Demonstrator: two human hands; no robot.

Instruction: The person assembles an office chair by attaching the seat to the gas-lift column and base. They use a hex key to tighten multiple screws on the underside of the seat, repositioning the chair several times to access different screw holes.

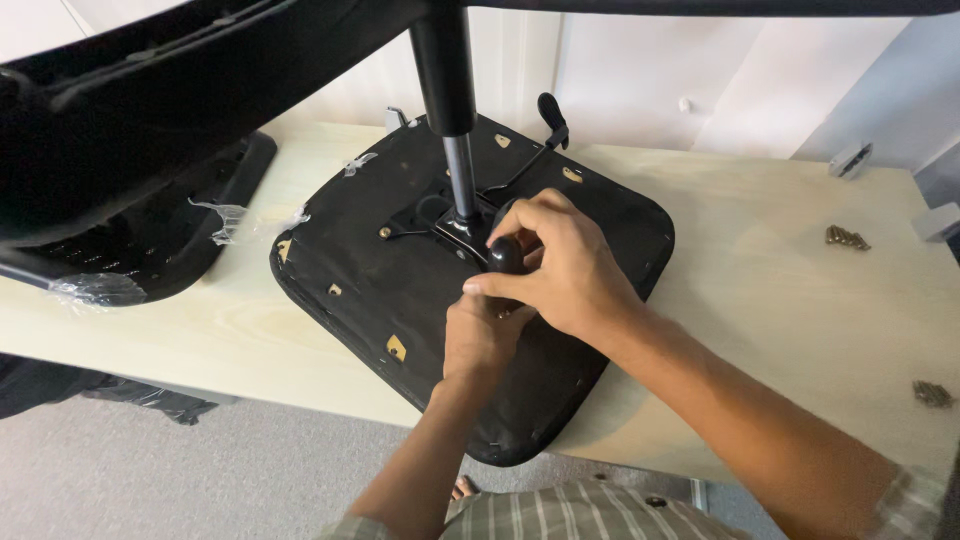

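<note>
A black office chair seat [360, 290] lies upside down on a light wooden table [780, 270]. A black metal mechanism plate [440, 220] sits at its middle, and a gas lift cylinder [450, 90] rises from it toward the camera. My right hand [560, 265] grips a round black knob [505, 255] beside the cylinder's foot. My left hand [480, 335] rests just below, partly hidden under the right hand, and its fingers cannot be seen clearly. A black lever [552, 115] sticks out at the seat's far edge.
A black mesh chair back [150, 230] with plastic wrap lies at the table's left. Part of the chair base [140, 100] looms at the top left. Small piles of brass screws [846, 237] and more screws [932, 393] lie at the right. Grey carpet is below.
</note>
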